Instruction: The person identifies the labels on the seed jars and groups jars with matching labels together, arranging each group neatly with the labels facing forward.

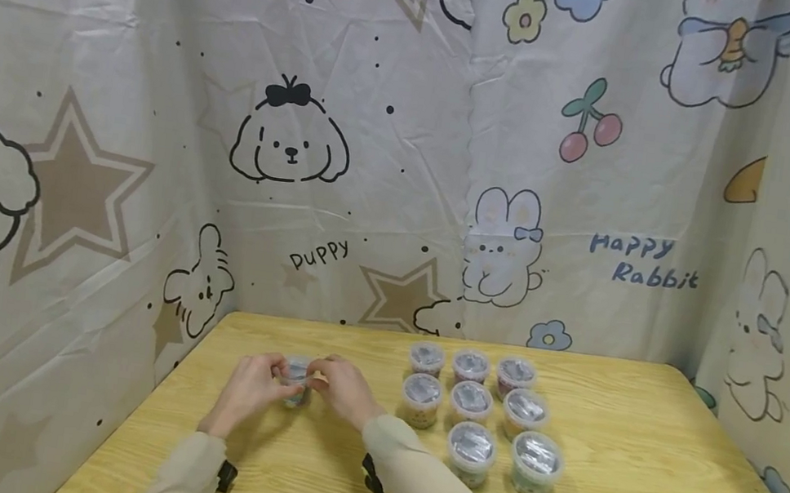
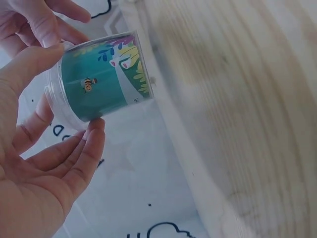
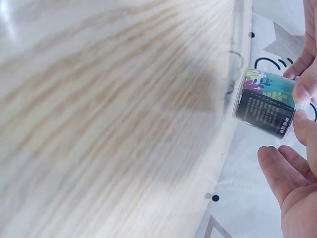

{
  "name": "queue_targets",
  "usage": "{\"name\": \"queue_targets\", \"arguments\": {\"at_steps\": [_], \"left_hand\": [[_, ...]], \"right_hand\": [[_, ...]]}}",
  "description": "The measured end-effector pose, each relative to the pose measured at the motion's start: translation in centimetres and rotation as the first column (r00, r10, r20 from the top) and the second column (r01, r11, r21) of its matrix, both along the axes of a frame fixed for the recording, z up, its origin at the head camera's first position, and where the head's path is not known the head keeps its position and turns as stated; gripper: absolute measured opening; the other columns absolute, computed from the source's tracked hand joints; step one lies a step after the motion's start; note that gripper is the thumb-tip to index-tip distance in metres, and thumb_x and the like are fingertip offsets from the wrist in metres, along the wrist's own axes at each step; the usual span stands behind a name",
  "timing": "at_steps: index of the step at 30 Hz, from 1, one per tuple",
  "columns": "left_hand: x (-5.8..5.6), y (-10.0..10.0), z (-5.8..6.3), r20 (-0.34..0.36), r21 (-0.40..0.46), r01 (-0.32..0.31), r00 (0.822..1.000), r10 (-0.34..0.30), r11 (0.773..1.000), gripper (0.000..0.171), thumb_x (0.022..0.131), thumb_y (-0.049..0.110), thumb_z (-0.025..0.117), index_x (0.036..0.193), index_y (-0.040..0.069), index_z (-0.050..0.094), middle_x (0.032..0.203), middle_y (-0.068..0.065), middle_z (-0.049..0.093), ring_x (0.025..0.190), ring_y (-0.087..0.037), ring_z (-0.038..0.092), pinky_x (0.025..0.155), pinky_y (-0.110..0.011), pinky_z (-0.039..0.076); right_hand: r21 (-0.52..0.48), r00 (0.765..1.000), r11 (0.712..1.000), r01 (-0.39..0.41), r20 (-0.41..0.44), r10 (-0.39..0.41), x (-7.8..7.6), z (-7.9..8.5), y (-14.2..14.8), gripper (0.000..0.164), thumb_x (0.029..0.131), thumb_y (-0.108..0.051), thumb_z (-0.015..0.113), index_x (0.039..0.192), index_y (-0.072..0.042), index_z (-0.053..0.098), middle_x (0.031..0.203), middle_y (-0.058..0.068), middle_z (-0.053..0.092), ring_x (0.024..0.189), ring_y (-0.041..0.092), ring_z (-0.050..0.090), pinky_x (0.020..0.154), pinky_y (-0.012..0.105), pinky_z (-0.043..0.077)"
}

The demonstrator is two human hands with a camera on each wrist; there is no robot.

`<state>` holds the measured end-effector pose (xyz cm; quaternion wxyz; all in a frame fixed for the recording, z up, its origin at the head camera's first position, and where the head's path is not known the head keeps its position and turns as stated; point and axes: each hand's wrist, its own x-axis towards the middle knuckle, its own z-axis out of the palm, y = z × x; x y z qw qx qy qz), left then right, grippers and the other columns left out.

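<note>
A small clear plastic tub (image 1: 296, 395) stands at the left of the table, between both hands. Its teal label with a bee and leaves shows on the tub (image 2: 101, 79) in the left wrist view. A dark panel of white print faces the right wrist camera on the tub (image 3: 265, 106). My left hand (image 1: 252, 389) grips the tub near its lid, thumb on one side and fingers on the other. From the opposite side, my right hand (image 1: 345, 388) pinches the lid's rim with thumb and fingers. Part of the lid (image 2: 63, 96) is hidden by the fingers.
Several similar lidded tubs (image 1: 470, 402) stand in rows right of centre, with silvery packets under their lids. The wooden table (image 1: 633, 473) ends at a printed curtain (image 1: 401, 198) behind and at the sides. The right forearm reaches across in front of the tubs.
</note>
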<state>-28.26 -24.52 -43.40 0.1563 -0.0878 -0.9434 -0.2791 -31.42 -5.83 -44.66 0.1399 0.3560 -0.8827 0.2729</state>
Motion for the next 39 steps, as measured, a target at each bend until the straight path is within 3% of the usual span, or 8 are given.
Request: {"name": "queue_targets", "arguments": {"at_steps": [6,13,20,24,32,39], "left_hand": [[-0.1,1.2,0.3,-0.034,0.045,0.010,0.999,-0.008,0.999,0.029,0.075,0.028,0.085,0.075,0.014,0.060,0.066,0.004,0.056,0.050,-0.007,0.039,0.046,-0.020,0.032],[0.1,2.7,0.9,-0.026,0.115,0.011,1.000,-0.008,0.993,0.030,0.075,0.030,0.086,0.077,0.014,0.061,0.074,0.003,0.063,0.070,-0.011,0.055,0.060,-0.023,0.044],[0.3,3.9,1.4,0.025,0.200,0.039,0.999,-0.045,0.979,0.029,0.076,0.029,0.085,0.076,0.014,0.060,0.066,0.002,0.055,0.058,-0.011,0.045,0.049,-0.021,0.035],[0.4,4.3,1.4,0.038,0.223,0.048,0.998,-0.058,0.974,0.028,0.077,0.029,0.085,0.077,0.016,0.060,0.067,0.002,0.055,0.060,-0.011,0.046,0.051,-0.021,0.037],[0.7,5.1,2.1,0.030,0.249,0.069,0.996,-0.079,0.966,0.027,0.077,0.028,0.084,0.081,0.016,0.061,0.081,0.002,0.064,0.077,-0.013,0.060,0.065,-0.027,0.051],[0.8,5.7,2.4,0.005,0.329,0.136,0.989,-0.146,0.935,0.026,0.078,0.024,0.084,0.085,0.015,0.061,0.093,0.000,0.068,0.089,-0.017,0.067,0.077,-0.030,0.060]], "right_hand": [[-0.045,0.999,0.999,0.015,0.032,-0.013,0.0,0.5,1.2,0.018,0.093,-0.025,0.066,0.108,-0.015,0.071,0.106,0.000,0.072,0.091,0.010,0.066,0.074,0.018,0.054],[-0.087,0.999,0.996,0.010,0.040,-0.006,0.4,1.5,2.8,0.016,0.094,-0.021,0.066,0.108,-0.014,0.071,0.107,0.001,0.073,0.092,0.011,0.068,0.073,0.020,0.056],[-0.045,0.996,0.999,0.000,0.094,0.004,0.9,2.7,4.2,0.016,0.096,-0.019,0.065,0.110,-0.013,0.069,0.110,0.002,0.072,0.093,0.013,0.067,0.075,0.023,0.056],[-0.022,0.991,1.000,-0.009,0.135,0.012,1.2,3.4,5.0,0.018,0.096,-0.020,0.064,0.113,-0.014,0.068,0.112,0.002,0.072,0.092,0.012,0.067,0.073,0.022,0.055],[-0.082,0.982,0.994,-0.073,0.168,0.086,1.3,4.2,6.3,0.015,0.095,-0.015,0.065,0.110,-0.011,0.066,0.111,0.005,0.072,0.100,0.018,0.069,0.077,0.022,0.057],[-0.085,0.980,0.992,-0.093,0.169,0.106,1.1,4.6,7.3,0.011,0.096,-0.016,0.064,0.106,-0.012,0.064,0.109,0.006,0.072,0.102,0.020,0.069,0.081,0.025,0.057]]}}
